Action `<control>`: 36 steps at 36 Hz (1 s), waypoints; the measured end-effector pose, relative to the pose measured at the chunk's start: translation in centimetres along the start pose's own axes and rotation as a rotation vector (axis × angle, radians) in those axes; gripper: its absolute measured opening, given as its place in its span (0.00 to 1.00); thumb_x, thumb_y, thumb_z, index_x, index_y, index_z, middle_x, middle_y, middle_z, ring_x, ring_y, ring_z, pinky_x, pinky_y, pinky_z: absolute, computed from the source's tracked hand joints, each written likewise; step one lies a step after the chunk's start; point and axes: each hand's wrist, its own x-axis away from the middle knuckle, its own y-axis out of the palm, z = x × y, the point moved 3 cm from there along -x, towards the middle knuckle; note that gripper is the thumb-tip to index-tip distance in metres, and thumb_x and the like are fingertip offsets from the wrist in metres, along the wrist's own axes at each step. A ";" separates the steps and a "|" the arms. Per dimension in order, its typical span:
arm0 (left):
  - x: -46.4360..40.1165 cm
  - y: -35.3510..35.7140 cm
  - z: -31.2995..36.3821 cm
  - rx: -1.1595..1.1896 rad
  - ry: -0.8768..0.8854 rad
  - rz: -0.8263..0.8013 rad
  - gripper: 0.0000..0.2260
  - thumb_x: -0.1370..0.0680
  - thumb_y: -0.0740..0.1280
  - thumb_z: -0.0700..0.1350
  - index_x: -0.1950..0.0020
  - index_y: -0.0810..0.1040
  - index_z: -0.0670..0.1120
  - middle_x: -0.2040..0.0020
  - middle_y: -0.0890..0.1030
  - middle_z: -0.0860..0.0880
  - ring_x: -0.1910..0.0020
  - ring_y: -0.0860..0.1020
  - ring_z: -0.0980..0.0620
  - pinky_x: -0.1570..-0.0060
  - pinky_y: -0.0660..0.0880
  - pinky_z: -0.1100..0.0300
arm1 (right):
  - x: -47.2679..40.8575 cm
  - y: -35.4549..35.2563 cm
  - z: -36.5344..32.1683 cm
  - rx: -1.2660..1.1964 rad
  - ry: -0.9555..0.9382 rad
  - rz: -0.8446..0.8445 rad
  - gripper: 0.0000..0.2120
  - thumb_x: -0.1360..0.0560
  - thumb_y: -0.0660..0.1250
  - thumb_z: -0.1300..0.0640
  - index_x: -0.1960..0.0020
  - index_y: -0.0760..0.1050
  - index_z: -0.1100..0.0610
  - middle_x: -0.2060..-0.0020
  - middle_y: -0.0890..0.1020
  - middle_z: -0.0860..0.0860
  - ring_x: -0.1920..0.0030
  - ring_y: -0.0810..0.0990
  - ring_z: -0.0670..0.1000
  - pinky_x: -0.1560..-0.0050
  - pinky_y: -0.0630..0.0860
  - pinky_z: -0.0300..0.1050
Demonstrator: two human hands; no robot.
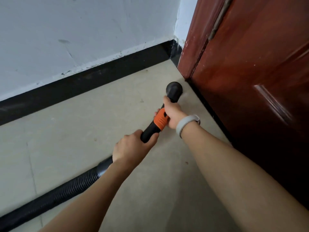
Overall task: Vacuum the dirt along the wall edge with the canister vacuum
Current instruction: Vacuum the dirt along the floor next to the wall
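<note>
From the ribbed hose (55, 196) trailing at left, we follow our left hand (132, 148), its grip clamped round the black wand (150, 131) to steer, then our right hand (173, 114) clamped ahead at the orange collar (160, 121), pressing the round nozzle (174, 91) floorward beside the door (250, 81).

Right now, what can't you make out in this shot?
- Canister: out of the head view; the hose runs off the bottom left edge.
- Nozzle mouth: faces the floor, so contact and any dirt under it are hidden.
- Handle middle: covered by the left hand and right hand.
- Door: cut off at the top and right edges.
</note>
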 end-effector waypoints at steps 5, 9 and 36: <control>3.1 0.6 -3.0 -0.019 -0.044 0.003 0.25 0.34 0.52 0.72 0.64 0.67 0.51 0.70 0.75 0.52 0.65 0.78 0.46 0.62 0.75 0.55 | 0.6 1.1 4.0 0.053 0.011 0.031 0.17 0.21 0.62 0.47 0.60 0.68 0.60 0.79 0.77 0.52 0.77 0.78 0.53 0.63 0.80 0.49; 1.1 0.0 -2.3 0.026 -0.063 0.001 0.24 0.34 0.53 0.72 0.63 0.68 0.51 0.69 0.76 0.52 0.64 0.79 0.46 0.61 0.76 0.55 | -0.5 1.8 2.0 0.056 -0.011 0.004 0.16 0.21 0.63 0.48 0.58 0.68 0.61 0.78 0.77 0.52 0.78 0.77 0.53 0.66 0.79 0.47; -12.6 -3.6 1.1 -0.049 0.078 -0.012 0.24 0.28 0.55 0.74 0.63 0.69 0.53 0.68 0.75 0.53 0.69 0.73 0.55 0.72 0.61 0.60 | -7.3 4.6 -8.2 -0.044 -0.111 0.037 0.15 0.20 0.61 0.48 0.57 0.68 0.60 0.74 0.76 0.54 0.78 0.77 0.52 0.57 0.82 0.52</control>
